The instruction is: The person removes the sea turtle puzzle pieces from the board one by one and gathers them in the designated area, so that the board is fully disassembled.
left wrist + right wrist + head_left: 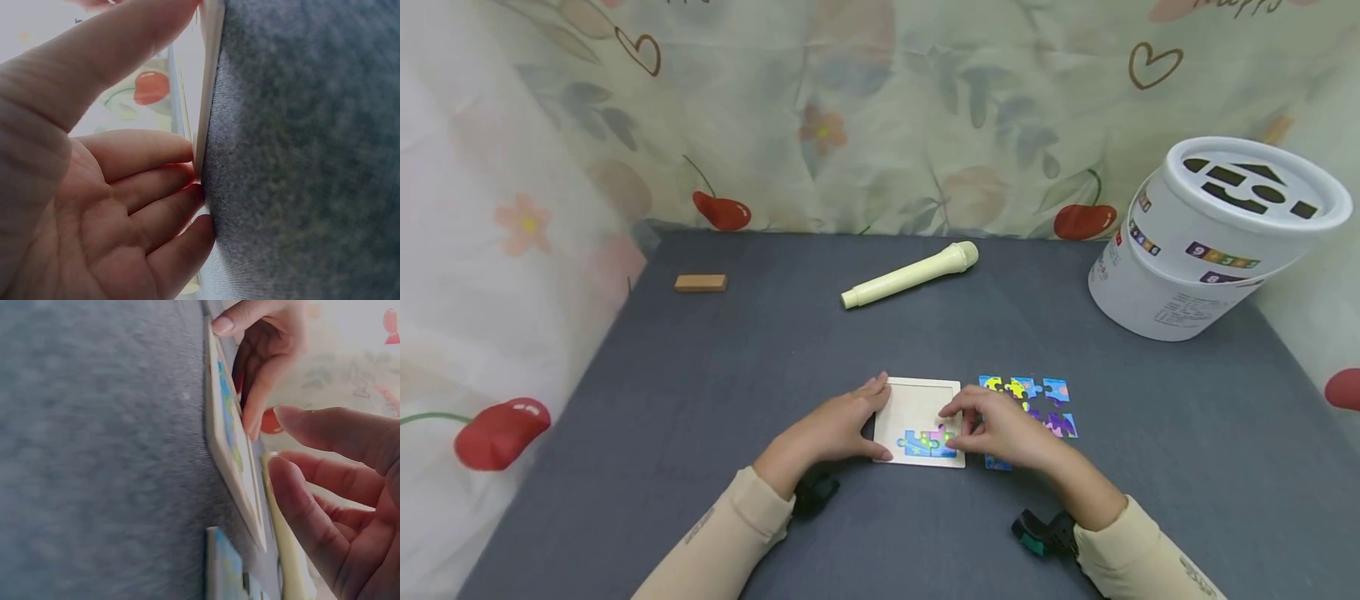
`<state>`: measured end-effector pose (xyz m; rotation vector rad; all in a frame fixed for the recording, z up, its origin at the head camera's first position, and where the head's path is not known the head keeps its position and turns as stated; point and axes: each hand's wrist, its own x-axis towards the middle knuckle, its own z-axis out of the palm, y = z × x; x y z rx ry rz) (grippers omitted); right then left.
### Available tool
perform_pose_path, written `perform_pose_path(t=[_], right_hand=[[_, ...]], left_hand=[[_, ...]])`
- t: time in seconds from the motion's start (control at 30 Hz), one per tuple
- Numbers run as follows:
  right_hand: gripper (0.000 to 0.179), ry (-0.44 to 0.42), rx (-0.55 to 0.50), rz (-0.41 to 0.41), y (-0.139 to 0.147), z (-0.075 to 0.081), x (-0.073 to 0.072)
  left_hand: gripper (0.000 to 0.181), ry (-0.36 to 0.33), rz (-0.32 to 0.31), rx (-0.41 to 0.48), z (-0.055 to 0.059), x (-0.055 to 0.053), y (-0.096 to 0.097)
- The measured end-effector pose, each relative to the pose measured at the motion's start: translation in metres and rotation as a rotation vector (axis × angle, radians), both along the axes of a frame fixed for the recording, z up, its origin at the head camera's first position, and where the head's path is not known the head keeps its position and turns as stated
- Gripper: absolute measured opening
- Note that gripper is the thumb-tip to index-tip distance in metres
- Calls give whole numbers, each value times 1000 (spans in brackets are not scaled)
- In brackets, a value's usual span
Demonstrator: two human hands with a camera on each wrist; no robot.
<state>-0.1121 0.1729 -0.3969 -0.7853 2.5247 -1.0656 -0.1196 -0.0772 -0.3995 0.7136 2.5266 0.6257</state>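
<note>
A pale puzzle tray (913, 406) lies on the dark table, with joined blue and pink puzzle pieces (917, 444) along its lower part. My left hand (842, 425) rests at the tray's left side, thumb by the near corner and fingers by the far one. In the left wrist view, the fingertips (203, 194) meet the tray's edge. Over the tray's right side is my right hand (1007, 429), thumb and forefinger bent toward each other. The right wrist view shows a gap between these fingertips (289, 472) with nothing in it. Loose puzzle pieces (1056, 390) lie right of the tray, partly hidden by that hand.
Behind the tray lies a cream toy microphone (910, 275). A small wooden block (701, 283) is at the far left. At the back right stands a white bucket (1180, 267) with shaped holes in its lid. Printed cloth (880, 117) hangs behind the table.
</note>
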Motion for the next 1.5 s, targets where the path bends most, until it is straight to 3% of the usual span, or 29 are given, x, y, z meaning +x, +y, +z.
perform_pose_path(t=[0.37,0.93,1.5], right_hand=[[28,-78,50,42,-20,-2,-11],[19,19,84,37,-27,-8,-5],[21,-17,77,43,-25,-9,-5]], left_hand=[[89,12,5,35,2,1,0],[89,20,6,32,1,2,0],[89,14,17,34,1,2,1]])
